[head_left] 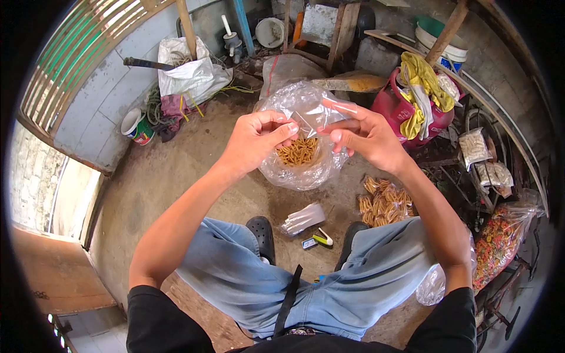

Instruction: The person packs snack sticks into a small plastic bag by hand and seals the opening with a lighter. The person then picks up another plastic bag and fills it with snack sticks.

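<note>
My left hand [256,141] pinches the edge of a small clear plastic bag [306,120] between thumb and fingers. Opposite it, my right hand [371,135] has its fingers spread, with the index finger against the clear plastic; how far the fingers reach into the bag is hard to make out. Below both hands, a large clear plastic bag [273,173] stands open on the floor, with brown snack pieces [298,152] inside. Between my feet lie a stack of flat clear bags [303,219], a green stapler [322,237] and a small blue box [309,243].
Filled snack packets [385,203] are piled by my right knee. Farther right stand a pink tub [391,109] with cloths on it and a tall bag of colourful snacks [500,244]. A white sack [191,79] and a small bucket [137,128] are at the left wall.
</note>
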Tool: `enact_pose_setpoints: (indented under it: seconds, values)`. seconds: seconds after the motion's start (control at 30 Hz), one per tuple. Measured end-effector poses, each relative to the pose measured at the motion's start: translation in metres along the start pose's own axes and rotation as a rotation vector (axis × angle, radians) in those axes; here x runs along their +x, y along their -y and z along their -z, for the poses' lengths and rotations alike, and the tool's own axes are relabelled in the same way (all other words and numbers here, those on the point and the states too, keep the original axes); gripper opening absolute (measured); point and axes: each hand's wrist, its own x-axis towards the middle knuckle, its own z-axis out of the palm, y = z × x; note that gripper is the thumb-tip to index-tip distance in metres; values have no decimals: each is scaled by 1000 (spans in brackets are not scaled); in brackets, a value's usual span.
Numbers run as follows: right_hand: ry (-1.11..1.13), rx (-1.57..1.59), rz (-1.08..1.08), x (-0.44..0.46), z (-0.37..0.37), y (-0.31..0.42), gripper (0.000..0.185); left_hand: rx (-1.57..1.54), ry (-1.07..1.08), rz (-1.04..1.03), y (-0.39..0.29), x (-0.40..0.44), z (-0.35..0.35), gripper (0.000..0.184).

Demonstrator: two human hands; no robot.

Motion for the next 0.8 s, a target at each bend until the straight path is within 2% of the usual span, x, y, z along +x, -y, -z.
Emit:
enact_pose_setpoints:
  seconds: [0.07, 0.33, 0.57, 0.63, 0.8]
  values:
    - [-15, 8, 44, 0, -1, -1, 44, -13, -23, 21, -7, -2, -3, 16]
    - [46, 86, -99, 3, 5, 6, 50, 198, -69, 60, -9, -3, 0, 30]
    - [96, 126, -72, -3, -1, 10, 51, 76, -50, 62, -3, -3, 7, 37]
    - [162, 1, -48, -2, 0, 7, 46, 41, 3, 93, -2, -3, 9, 40]
    - [152, -17, -133, -2, 0, 6, 39, 127, 8, 125, -8, -4, 10, 45]
